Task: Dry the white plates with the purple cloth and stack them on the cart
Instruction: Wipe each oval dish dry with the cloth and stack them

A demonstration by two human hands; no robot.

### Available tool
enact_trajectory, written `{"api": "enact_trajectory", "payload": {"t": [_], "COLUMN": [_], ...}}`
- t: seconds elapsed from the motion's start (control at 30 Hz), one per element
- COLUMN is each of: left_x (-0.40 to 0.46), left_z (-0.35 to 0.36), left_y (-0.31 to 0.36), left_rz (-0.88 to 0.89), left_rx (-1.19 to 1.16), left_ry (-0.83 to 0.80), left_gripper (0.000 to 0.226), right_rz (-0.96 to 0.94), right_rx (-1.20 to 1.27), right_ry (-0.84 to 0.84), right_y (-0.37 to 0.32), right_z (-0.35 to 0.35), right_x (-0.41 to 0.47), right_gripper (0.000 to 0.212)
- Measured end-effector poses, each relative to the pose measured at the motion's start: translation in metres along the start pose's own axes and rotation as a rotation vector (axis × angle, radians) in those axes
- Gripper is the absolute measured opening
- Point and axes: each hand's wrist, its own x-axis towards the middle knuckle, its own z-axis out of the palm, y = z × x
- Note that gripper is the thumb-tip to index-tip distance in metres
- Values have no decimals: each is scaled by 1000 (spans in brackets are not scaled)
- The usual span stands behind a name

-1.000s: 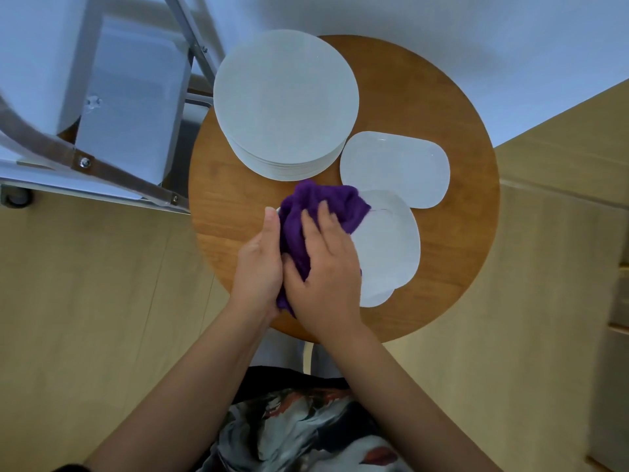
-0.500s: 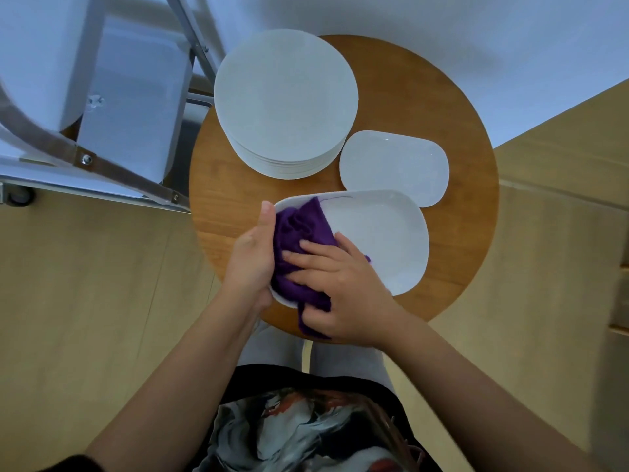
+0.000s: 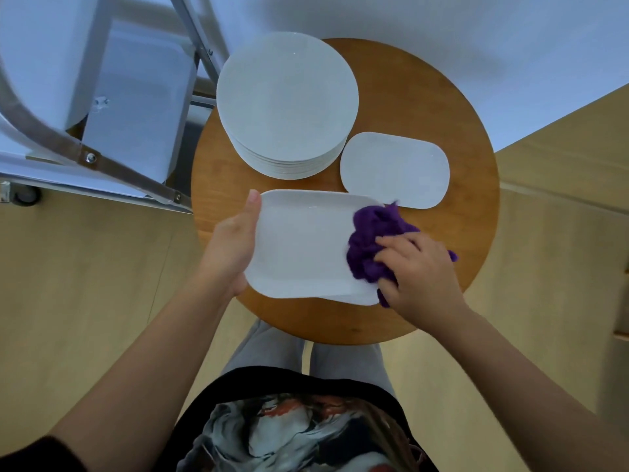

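Note:
My left hand (image 3: 233, 243) grips the left edge of a white rounded-rectangular plate (image 3: 303, 243), held level over the near part of the round wooden table (image 3: 469, 137). My right hand (image 3: 420, 270) presses the bunched purple cloth (image 3: 371, 247) onto the plate's right end. Under that plate the edge of another white plate (image 3: 357, 298) shows. A stack of several round white plates (image 3: 287, 103) stands at the table's back left. A smaller oblong white plate (image 3: 394, 170) lies to its right.
The metal cart (image 3: 112, 161) with white shelves and a caster stands to the left, its frame touching the table's left edge. Pale wooden floor surrounds the table. A white wall runs along the top. My legs are under the near edge.
My right hand has swept the purple cloth across the plate from its left end to its right end. The plate has turned flat towards me. My left hand stays on its left edge.

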Motion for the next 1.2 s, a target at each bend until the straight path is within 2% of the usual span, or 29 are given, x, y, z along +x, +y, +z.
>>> {"api": "enact_trajectory", "payload": {"t": [0.1,0.17,0.23,0.33,0.43,0.57,0.6,0.7,0.73,0.8,0.9,0.97,1.1,1.2], "left_x": [4,9,8,6,-2,-15,-15,-17,-18,-19,-17,-18,-18,-18], "left_z": [10,16,20,19,14,16,17,20,20,18,12,7,3,8], "left_y": [11,17,22,17,9,4,5,12,14,17,14,13,10,4], "left_rz": [56,137,223,206,167,212,222,227,231,223,186,172,208,205], "left_rx": [49,83,126,82,76,-31,-55,-17,-17,-52,-58,-109,-204,-297], "left_ry": [63,56,20,-141,-241,-190,-168,-128,-138,-157,-115,-96,0,105], "left_gripper": [59,63,59,43,23,19,25,75,81,75,47,37,36,38], "right_rz": [235,265,169,6,-70,-188,-178,-68,-31,24,107,205,619,911], "right_rx": [215,419,550,389,250,169,165,228,244,255,273,301,601,830], "right_ry": [270,223,126,95,13,21,21,59,68,66,88,94,109,133], "right_y": [-38,-63,-82,-91,-80,-62,-59,-50,-46,-39,-31,-22,-15,-21], "right_z": [-11,-12,-8,1,1,-6,-9,-17,-19,-21,-23,-24,-22,-14], "right_x": [20,33,43,50,58,71,74,79,78,76,71,66,55,45], "right_gripper": [37,43,45,51,60,62,62,60,58,54,52,50,45,34]}}
